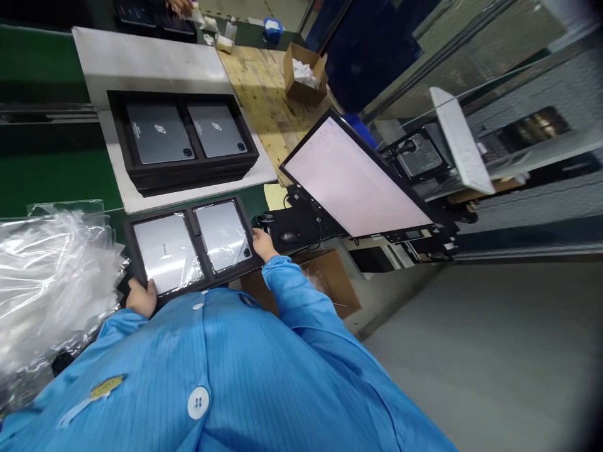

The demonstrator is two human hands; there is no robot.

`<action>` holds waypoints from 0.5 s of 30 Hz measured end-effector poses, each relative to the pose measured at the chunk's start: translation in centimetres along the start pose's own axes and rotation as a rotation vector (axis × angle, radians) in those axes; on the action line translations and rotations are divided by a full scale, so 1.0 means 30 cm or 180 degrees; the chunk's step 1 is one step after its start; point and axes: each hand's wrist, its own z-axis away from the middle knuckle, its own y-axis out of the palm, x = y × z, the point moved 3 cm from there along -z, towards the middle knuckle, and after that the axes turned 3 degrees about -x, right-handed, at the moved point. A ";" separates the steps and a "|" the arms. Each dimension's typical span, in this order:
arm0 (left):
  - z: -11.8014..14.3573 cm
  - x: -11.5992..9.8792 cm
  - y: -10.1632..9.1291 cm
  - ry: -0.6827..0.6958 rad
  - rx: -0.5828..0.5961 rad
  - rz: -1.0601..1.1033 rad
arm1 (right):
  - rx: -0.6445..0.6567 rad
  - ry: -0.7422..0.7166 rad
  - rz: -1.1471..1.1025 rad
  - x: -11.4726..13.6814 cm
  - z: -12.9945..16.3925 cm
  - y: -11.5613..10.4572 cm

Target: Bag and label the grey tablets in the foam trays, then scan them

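A black foam tray (192, 227) lies in front of my body, with two tablets in its compartments. The left tablet (168, 251) and the right tablet (221, 232) show silver backs under shiny clear film. My left hand (142, 297) grips the tray's near left corner, thumb over the rim. At the right edge my right hand (262, 245) holds the same tray, its fingers partly hidden beneath. Just beyond sits a stack of black trays (188, 177), the top one holding two grey tablets (160, 133) with a white logo.
A heap of clear plastic bags (51, 276) covers the left side. To the right stand a monitor (353, 179), a mouse (289, 237) and a cardboard box (336, 282) below the bench. Another person's hand (180, 6) shows at the far edge, beyond the white board (151, 63).
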 end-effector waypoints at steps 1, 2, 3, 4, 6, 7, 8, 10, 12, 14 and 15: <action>0.011 0.004 0.004 -0.0126 -0.0057 0.0057 | 0.0081 -0.0078 -0.0021 0.004 -0.025 -0.009; 0.019 0.005 0.006 -0.0220 -0.0120 0.0114 | 0.0067 -0.0158 -0.0009 0.003 -0.047 -0.026; 0.026 0.002 0.005 -0.0222 -0.0228 0.0154 | -0.0049 -0.0242 0.0051 -0.005 -0.067 -0.053; 0.031 -0.007 0.003 -0.0067 -0.0414 0.0152 | -0.0256 -0.0296 0.0162 -0.021 -0.083 -0.087; 0.046 -0.044 0.008 0.0517 -0.0869 0.0020 | -0.0712 -0.0183 0.0480 -0.076 -0.109 -0.161; 0.058 -0.072 0.023 0.0877 -0.1019 -0.0093 | -0.0807 -0.0009 0.0622 -0.111 -0.120 -0.189; 0.073 -0.107 0.049 0.1240 -0.1049 -0.0218 | -0.0778 0.0215 0.0709 -0.147 -0.130 -0.208; 0.109 -0.201 0.131 0.1886 -0.0762 -0.0433 | -0.0439 0.0621 0.0628 -0.212 -0.147 -0.208; 0.148 -0.316 0.234 0.2438 -0.0246 -0.0596 | 0.0002 0.0787 0.0222 -0.249 -0.161 -0.172; 0.178 -0.425 0.329 0.2883 0.0118 -0.0756 | 0.0292 0.0844 -0.0301 -0.257 -0.173 -0.129; 0.187 -0.468 0.368 0.3070 0.0224 -0.0838 | 0.0369 0.0876 -0.0520 -0.252 -0.179 -0.113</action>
